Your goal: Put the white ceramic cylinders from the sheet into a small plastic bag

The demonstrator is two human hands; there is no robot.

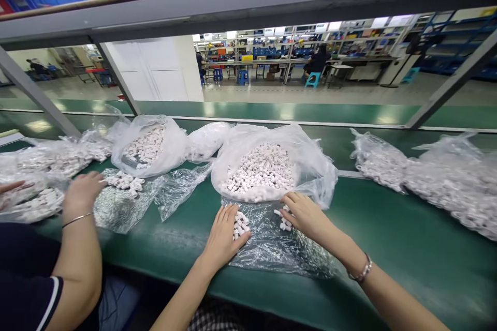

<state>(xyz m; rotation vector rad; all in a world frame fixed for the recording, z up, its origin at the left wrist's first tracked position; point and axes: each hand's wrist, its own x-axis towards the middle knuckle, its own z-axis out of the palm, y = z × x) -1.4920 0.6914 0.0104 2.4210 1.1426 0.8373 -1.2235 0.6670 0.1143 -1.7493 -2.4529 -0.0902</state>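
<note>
My left hand (223,235) lies with fingers stretched out beside a small heap of short white tubular pieces (241,225), its thumb along their near side. Opposite, my right hand (306,213) reaches in over a few more white pieces (285,225), thumb and fingers apart and touching them. Both groups rest on a crumpled clear plastic sheet or bag (267,248). By my right forearm, a glittering mass of fine bits (316,256) lies on the plastic; its kind is unclear. Just behind my hands, a large open plastic bag (314,165) is full of white pieces (267,168).
At left, a co-worker's blurred hand (83,194) is near white pieces (126,182) on plastic. Another open bag (174,145) stands behind. Filled bags (454,181) lie at right on the green table (388,248). A shelf beam (248,5) crosses overhead; slanted posts (454,80) support it.
</note>
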